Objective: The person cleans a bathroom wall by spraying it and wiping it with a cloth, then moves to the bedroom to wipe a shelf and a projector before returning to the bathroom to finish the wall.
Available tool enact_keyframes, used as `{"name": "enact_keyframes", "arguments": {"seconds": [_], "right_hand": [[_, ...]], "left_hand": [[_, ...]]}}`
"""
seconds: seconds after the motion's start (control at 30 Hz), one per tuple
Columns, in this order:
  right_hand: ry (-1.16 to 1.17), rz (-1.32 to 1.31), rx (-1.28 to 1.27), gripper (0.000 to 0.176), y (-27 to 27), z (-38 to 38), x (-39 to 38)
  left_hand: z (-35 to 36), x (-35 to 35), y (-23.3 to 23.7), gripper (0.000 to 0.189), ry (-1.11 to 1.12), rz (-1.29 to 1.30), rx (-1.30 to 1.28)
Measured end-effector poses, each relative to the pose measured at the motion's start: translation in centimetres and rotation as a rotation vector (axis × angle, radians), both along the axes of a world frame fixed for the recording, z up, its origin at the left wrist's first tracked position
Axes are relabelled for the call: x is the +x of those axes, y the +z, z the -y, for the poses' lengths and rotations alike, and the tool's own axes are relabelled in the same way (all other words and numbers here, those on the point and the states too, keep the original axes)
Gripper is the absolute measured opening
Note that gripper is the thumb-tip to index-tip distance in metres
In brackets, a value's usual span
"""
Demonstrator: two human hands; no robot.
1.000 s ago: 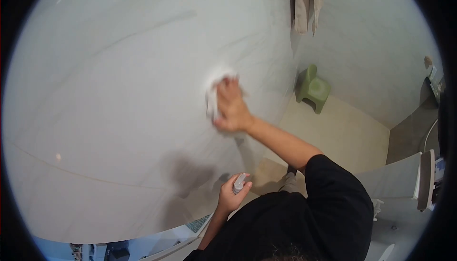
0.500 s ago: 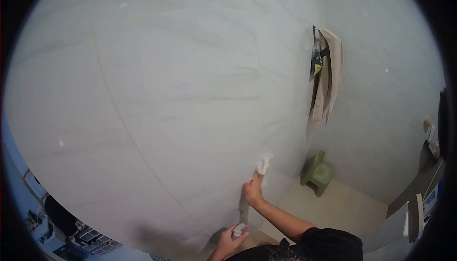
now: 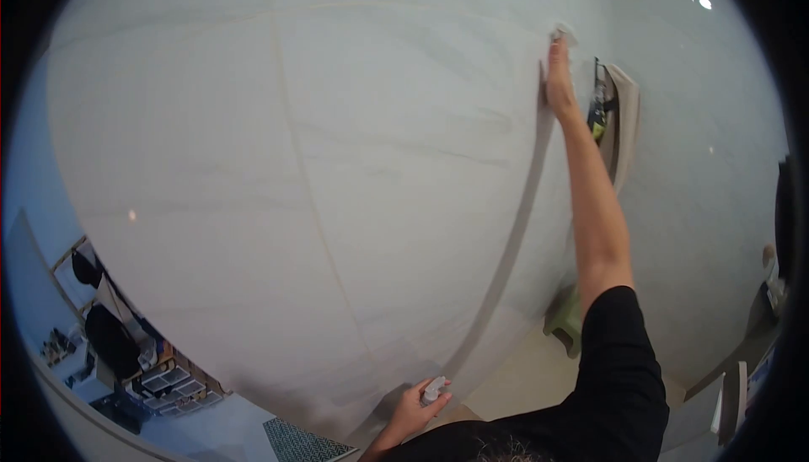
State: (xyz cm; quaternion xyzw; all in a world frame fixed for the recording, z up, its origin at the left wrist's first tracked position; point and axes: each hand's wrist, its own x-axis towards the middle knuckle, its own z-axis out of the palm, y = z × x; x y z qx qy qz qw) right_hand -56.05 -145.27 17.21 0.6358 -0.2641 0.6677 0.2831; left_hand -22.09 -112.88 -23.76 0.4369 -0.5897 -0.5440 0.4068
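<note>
My right hand (image 3: 559, 83) is raised high on the pale marble-look wall (image 3: 404, 234), with the arm stretched out. Under its fingers a crumpled white wipe (image 3: 563, 34) is pressed to the wall; whether it is paper or cloth I cannot make out. Low down, near the bottom of the view, my left hand (image 3: 413, 411) is closed round a small bottle with a white spray-type top (image 3: 433, 389). The bottle's body is mostly hidden by the fingers, and it is held close to the wall.
A beige towel (image 3: 624, 120) and a dark packet (image 3: 598, 116) hang from a rack beside my right forearm. A green stool (image 3: 563, 320) stands in the corner, partly behind my sleeve. Shelves with boxes (image 3: 173, 386) and a patterned mat (image 3: 303, 443) lie at lower left.
My right hand has swept the wipe up the wall, from low near the stool to above the towel rack. The view has turned somewhat left. My left hand keeps hold of the bottle.
</note>
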Motion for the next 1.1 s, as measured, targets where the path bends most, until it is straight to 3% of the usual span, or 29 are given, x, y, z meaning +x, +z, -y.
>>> {"name": "enact_keyframes", "arguments": {"seconds": [0.07, 0.17, 0.23, 0.3, 0.37, 0.47, 0.53, 0.6, 0.7, 1.1], "right_hand": [[0.064, 0.162, 0.147, 0.06, 3.0, -1.2, 1.5], [-0.192, -0.204, -0.143, 0.066, 4.1, -2.3, 7.6], [-0.16, -0.289, -0.143, 0.072, 4.6, -9.3, 14.7], [-0.117, -0.399, -0.215, 0.093, 5.3, -13.5, 20.5], [0.03, -0.561, -0.267, 0.096, 5.1, -18.1, 25.7], [0.284, -0.587, -0.488, 0.1, 3.4, -21.4, 32.4], [0.346, -0.584, -0.483, 0.099, 3.1, -21.7, 34.0], [0.42, -0.587, -0.476, 0.099, 3.2, -20.9, 33.7], [0.251, -0.511, -0.541, 0.096, 4.1, -19.2, 30.6], [-0.115, -0.341, 0.043, 0.096, 5.3, -5.7, 7.1]], "left_hand": [[-0.3, 0.5, -0.1, 0.033, 0.029, 0.006, -0.014], [-0.5, 1.3, -0.9, 0.035, 0.051, 0.034, 0.017], [-0.1, 1.4, -1.1, 0.035, -0.006, 0.046, 0.113], [0.7, 1.2, -2.0, 0.036, -0.013, 0.075, 0.132], [1.6, 0.8, -1.8, 0.038, -0.036, 0.119, 0.152], [1.6, -0.5, -0.7, 0.038, -0.082, 0.102, 0.152], [1.9, -1.6, -0.4, 0.038, -0.117, 0.163, 0.126], [2.1, -2.5, -0.9, 0.039, -0.138, 0.146, 0.134], [2.4, -3.4, -0.6, 0.039, -0.155, 0.127, 0.165], [4.7, -6.4, -1.8, 0.035, 0.017, 0.099, 0.178]]}}
